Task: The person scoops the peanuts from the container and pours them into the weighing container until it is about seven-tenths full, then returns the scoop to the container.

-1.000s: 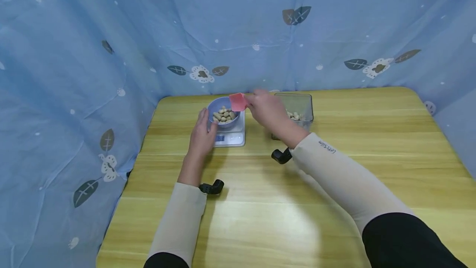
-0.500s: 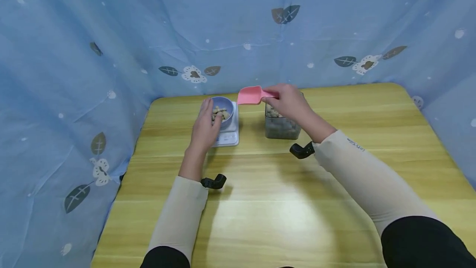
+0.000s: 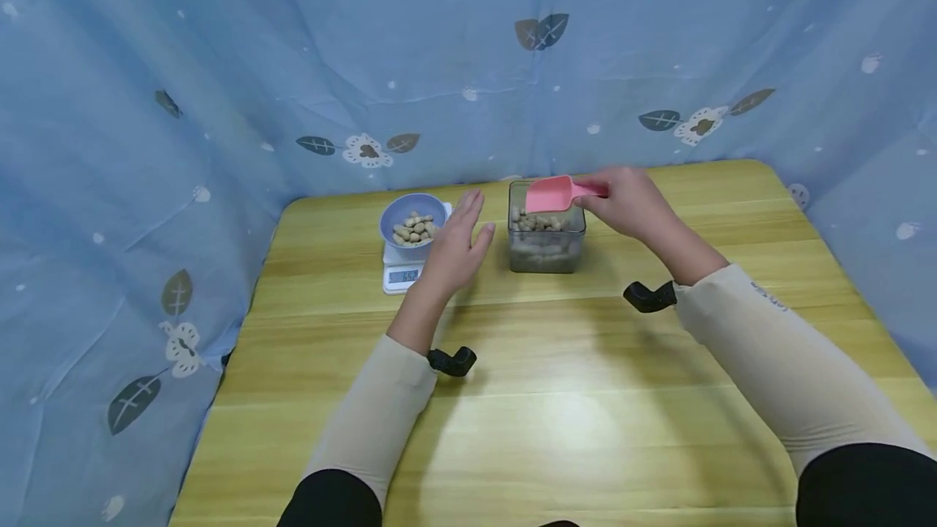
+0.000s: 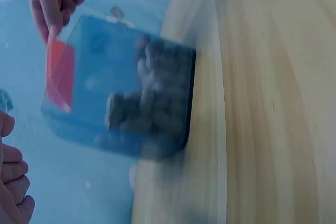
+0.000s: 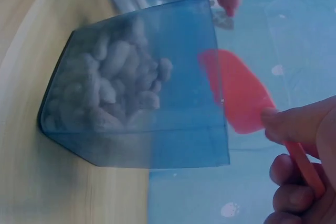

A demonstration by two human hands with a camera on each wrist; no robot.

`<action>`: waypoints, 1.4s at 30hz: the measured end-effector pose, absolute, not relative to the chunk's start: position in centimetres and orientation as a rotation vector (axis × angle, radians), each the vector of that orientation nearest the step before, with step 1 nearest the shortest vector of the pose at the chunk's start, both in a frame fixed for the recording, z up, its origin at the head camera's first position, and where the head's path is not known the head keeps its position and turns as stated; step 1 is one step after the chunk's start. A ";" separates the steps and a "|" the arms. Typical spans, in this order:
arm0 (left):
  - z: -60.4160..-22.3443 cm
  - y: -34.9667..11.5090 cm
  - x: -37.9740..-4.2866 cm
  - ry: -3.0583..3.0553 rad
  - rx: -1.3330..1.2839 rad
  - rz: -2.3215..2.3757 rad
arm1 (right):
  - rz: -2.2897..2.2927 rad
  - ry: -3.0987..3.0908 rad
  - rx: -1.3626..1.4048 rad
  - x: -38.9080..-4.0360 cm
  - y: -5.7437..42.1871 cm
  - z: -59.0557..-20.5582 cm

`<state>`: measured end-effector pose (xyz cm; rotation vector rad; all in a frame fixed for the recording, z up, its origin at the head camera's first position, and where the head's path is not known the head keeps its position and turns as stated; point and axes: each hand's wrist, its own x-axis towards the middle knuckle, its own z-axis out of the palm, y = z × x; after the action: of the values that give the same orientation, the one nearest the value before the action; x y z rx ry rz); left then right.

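Observation:
My right hand point(image 3: 625, 202) grips the handle of a pink scoop point(image 3: 551, 194), whose blade is over the mouth of a clear square container point(image 3: 545, 254). Unshelled peanuts point(image 5: 118, 77) fill the lower part of that container. My left hand point(image 3: 455, 246) is held with straight fingers between the container and a kitchen scale point(image 3: 394, 279), and nothing is in it. On the scale stands a blue-purple bowl point(image 3: 391, 214) with several peanuts point(image 3: 414, 228) inside. The left wrist view is blurred, but the scoop point(image 4: 60, 74) shows at the container's rim.
Everything stands on a wooden table point(image 3: 556, 397), near its back edge. A blue patterned curtain point(image 3: 468, 47) hangs right behind and along the left side. A black wrist camera point(image 3: 452, 362) juts from my left wrist, another camera point(image 3: 650, 297) from my right.
My right hand has carried the scoop rightward from the bowl to above the container. My left hand has come off the bowl's side and moved right. The head view has shifted slightly.

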<state>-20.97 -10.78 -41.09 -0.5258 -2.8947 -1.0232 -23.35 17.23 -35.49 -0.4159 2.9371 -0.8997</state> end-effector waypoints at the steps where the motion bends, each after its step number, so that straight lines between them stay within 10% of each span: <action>1: -41.1 -10.4 -21.0 -2.901 -0.539 -1.023 | -0.870 2.935 -0.420 -23.4 17.2 -35.7; 42: -42.2 -6.4 -21.6 -2.943 -0.545 -0.943 | -0.209 3.053 -0.661 -25.0 13.0 -36.5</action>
<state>-21.60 -6.44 -42.18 -0.5454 -2.9430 -0.9427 -25.04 12.97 -36.50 -0.6606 3.0530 -0.2089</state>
